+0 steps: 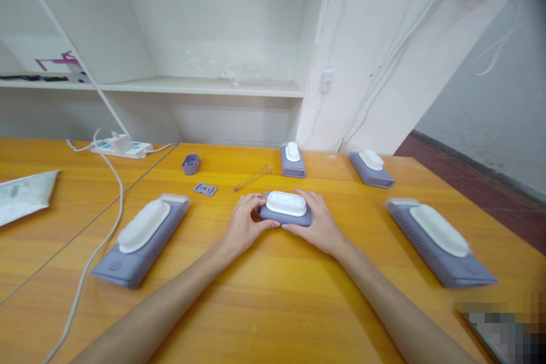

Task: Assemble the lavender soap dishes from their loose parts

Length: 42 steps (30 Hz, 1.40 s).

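A purple-grey block with a white oval studded brush on top sits in front of me on the table, brush side up. My left hand grips its left end, thumb along the near edge and fingers bent behind. At its right end, my right hand is wrapped round it in the same way, the two thumbs almost meeting. Just beyond lies a metal coil spring. Farther left are a small purple-grey cup-shaped part and a flat plate with holes.
Similar purple-grey pieces with white tops stand at left, right, back and back right. A power strip trails a white cable. A white packet and a pixelated dark object lie at the sides.
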### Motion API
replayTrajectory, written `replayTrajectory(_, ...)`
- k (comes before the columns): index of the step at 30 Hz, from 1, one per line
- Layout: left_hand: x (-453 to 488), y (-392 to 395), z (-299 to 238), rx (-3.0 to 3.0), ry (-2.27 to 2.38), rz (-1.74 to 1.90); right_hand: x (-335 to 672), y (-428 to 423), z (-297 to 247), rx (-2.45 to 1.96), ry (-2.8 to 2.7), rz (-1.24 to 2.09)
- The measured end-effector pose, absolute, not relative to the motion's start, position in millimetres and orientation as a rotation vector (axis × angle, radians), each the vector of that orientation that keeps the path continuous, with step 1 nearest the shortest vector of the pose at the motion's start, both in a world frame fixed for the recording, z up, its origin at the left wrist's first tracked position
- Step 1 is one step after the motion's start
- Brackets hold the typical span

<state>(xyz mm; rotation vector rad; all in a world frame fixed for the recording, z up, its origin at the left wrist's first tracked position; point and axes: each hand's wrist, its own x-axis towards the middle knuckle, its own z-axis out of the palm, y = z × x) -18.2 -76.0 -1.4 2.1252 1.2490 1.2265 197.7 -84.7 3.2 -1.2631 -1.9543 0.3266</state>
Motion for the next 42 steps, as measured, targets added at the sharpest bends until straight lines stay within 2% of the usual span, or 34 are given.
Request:
replayTrajectory(11,-18.3,-75.7,4.3,2.151,1.29,1.206,197.9,-82.7,-0.2,-1.336,-1.913,0.263)
replayTrajectory(16,-37.4,-58.5,4.6,2.291,1.574,1.285,197.6,-82.6,-2.0,-1.415,-1.911,0.17)
replayTrajectory(19,-52.9,-46.1,-0.1,2.381,1.843,1.154,196.0,-83.1,-1.6,-1.479,-1.893,0.074)
replayTrajectory(24,-59.0,-41.8,-4.1,2.509,1.908,0.805,195.6,-83.8,2.9,-1.739,-1.594,-0.297)
replayTrajectory(28,-56.0,-46.6,-2.4,2.56,1.914,0.832,200.1,-83.3,4.2,-1.844,-1.504,-0.397)
replayTrajectory(37,-51.5,-60.4,2.6,2.393,1.487,1.687,193.8,-92.5,7.5,-1.515,-1.814,-0.382)
replayTrajectory(40,-46.1,-76.2,6.5,2.592,1.183,1.745,190.4,-95.3,8.7,-1.36,-1.972,-0.366)
replayTrajectory(42,-39.7,-89.9,11.2,2.805,0.874,1.573,190.1,-95.5,8.4,-1.299,-2.019,-0.354)
